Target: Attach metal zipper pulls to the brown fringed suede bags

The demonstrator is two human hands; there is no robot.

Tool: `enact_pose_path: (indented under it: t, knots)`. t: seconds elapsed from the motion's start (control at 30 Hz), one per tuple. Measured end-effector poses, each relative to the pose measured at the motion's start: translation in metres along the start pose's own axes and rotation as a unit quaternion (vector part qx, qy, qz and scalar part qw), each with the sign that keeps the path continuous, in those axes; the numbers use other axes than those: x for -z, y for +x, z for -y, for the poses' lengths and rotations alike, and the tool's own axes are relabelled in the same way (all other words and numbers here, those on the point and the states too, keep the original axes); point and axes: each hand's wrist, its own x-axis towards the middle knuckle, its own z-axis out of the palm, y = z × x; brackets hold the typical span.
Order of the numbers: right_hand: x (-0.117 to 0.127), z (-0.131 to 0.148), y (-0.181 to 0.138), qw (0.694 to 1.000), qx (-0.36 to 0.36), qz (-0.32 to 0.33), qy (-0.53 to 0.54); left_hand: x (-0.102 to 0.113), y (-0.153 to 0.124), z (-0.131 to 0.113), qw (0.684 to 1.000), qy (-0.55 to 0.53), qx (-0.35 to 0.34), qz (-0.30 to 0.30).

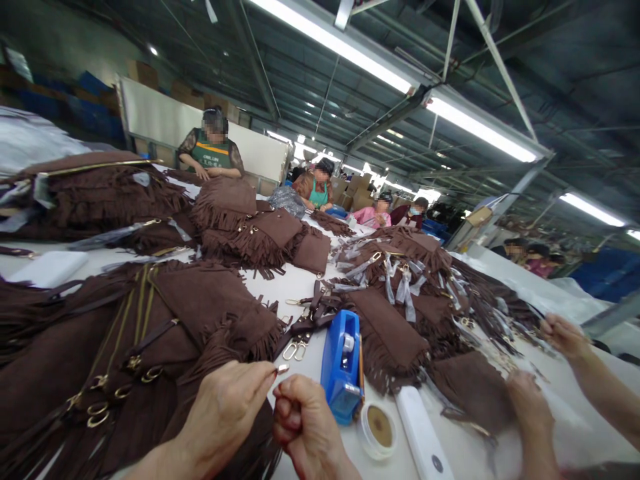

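My left hand (227,407) is closed in a pinch at the bottom centre, with a small silvery metal piece (283,368) at its fingertips. My right hand (305,423) is curled into a fist right beside it, and what it holds is hidden. Both hover over the edge of a brown fringed suede bag (150,333) with gold rings and zips. A blue tape dispenser (341,365) stands just to the right of my right hand.
A small round open tin (379,430) and a white bar (423,437) lie by the dispenser. Piles of brown fringed bags (400,300) cover the white table. Another person's hands (560,340) work at the right. Several seated workers are at the far end.
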Motion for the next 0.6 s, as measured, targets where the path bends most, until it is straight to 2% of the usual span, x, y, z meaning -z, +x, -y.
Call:
enact_pose_path:
  t: [0.1,0.2,0.33,0.43,0.5,0.53,0.6]
  knots:
    - [0.007,0.000,0.002,0.998,0.051,0.007,-0.035,0.004,0.001,0.001,0.980,-0.081,0.152,0.100]
    - [0.010,0.002,0.006,0.992,0.096,-0.017,-0.085,0.011,0.005,-0.001,0.922,-0.192,0.290,0.171]
    - [0.010,0.004,0.014,0.977,0.143,-0.071,-0.142,0.018,0.016,-0.005,0.859,-0.310,0.368,0.176]
    - [0.013,0.005,0.019,0.967,0.177,-0.083,-0.161,0.021,0.023,-0.003,0.826,-0.360,0.402,0.161]
    - [0.021,0.003,0.020,0.962,0.184,-0.081,-0.182,0.025,0.022,-0.001,0.822,-0.368,0.414,0.131]
    - [0.028,0.001,0.020,0.958,0.182,-0.082,-0.205,0.028,0.019,0.000,0.832,-0.357,0.408,0.114]
    - [0.045,-0.002,0.023,0.937,0.177,-0.096,-0.287,0.035,0.005,0.003,0.881,-0.294,0.367,0.052]
